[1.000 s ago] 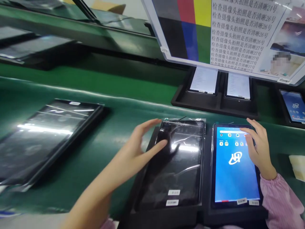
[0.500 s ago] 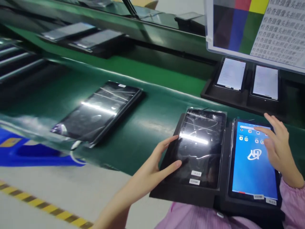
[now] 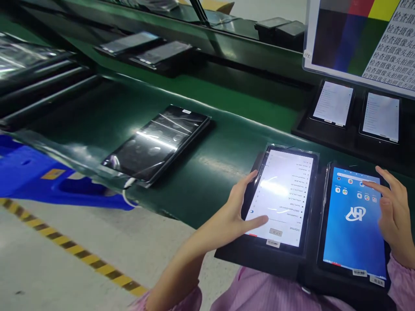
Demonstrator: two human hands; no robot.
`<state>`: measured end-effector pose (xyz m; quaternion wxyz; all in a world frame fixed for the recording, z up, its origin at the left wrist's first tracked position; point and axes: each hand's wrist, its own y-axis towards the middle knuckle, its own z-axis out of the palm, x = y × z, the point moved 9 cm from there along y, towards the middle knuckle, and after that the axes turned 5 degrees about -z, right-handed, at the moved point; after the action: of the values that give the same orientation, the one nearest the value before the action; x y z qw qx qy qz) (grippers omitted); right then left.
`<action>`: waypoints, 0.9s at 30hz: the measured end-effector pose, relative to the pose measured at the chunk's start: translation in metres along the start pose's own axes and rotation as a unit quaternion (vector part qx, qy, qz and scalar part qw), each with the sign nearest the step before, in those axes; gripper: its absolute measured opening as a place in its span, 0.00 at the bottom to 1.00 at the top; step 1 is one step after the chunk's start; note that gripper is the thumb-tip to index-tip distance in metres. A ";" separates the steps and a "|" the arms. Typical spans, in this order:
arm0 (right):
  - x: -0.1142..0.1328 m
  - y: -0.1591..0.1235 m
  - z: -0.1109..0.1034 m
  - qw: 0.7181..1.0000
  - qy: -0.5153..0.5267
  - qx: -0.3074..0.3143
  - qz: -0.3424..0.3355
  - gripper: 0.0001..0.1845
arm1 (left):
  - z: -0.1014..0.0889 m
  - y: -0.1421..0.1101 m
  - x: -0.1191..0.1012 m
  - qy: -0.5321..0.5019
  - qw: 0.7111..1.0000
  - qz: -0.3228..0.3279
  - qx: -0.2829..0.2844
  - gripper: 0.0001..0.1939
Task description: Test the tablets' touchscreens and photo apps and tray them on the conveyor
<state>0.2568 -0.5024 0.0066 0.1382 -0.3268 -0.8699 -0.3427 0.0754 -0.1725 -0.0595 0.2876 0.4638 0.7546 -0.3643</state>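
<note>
Left hand (image 3: 234,221) spread across left edge, white-screen tablet (image 3: 282,185); right hand (image 3: 394,211) spread over blue-screen tablet (image 3: 353,244).

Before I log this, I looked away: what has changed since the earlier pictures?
The left tablet went from dark to a lit white Internet list. The left hand has moved down that tablet's side, towards the person. The right hand stays over the right tablet, which still shows its blue home screen.
</note>
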 end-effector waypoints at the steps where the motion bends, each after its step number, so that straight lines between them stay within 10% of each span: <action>1: 0.000 0.000 0.000 1.000 0.001 0.000 0.002 0.26 | -0.002 0.005 -0.006 0.013 1.000 0.009 -0.009 0.47; 10: -0.001 -0.006 -0.003 1.000 -0.012 -0.009 0.002 0.26 | -0.009 0.071 -0.078 0.304 0.930 0.163 -0.128 0.22; 27: 0.001 -0.007 -0.003 1.000 -0.024 -0.003 0.011 0.26 | -0.010 0.082 -0.087 0.306 0.905 0.239 -0.174 0.22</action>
<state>0.2511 -0.5078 0.0060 0.1201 -0.3451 -0.8682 -0.3359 0.1842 -0.1820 -0.0102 0.1972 0.6613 0.7236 0.0124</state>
